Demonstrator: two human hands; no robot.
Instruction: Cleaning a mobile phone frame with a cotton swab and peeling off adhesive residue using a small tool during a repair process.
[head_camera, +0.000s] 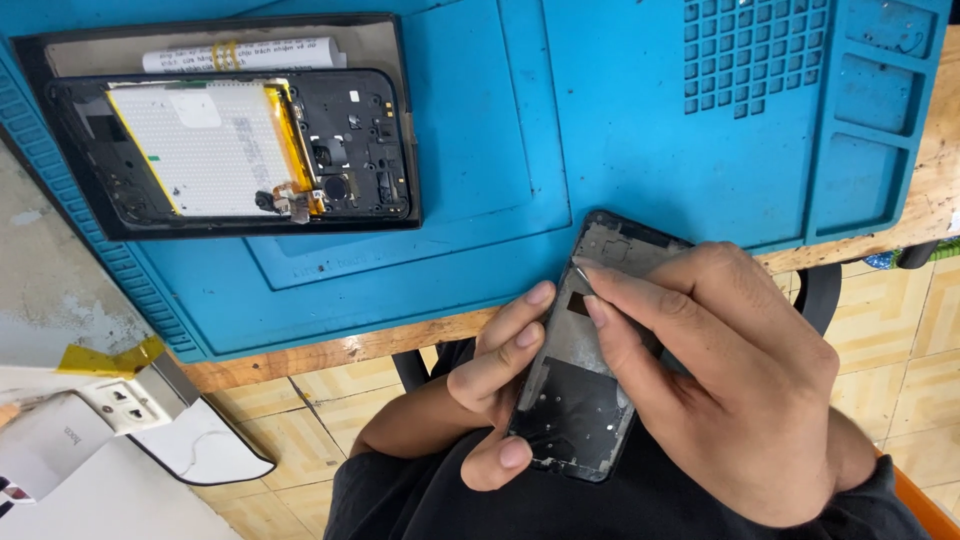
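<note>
A black rectangular phone frame with a grey metal inner plate (585, 380) is held off the front edge of the wooden worktop (330, 350), above the person's lap. Its lower part is dark and dotted with small holes; a small dark rectangular patch sits near its middle. The left hand (500, 385) grips the frame's left side, fingers curled around the edge. The right hand (740, 390) pinches a thin metal tool (583, 277) whose tip touches the plate; most of the tool is hidden by the fingers. The right hand covers the frame's right side. On the blue silicone mat (600, 120) near the far left corner lies an opened black phone with a white battery (230, 145).
</note>
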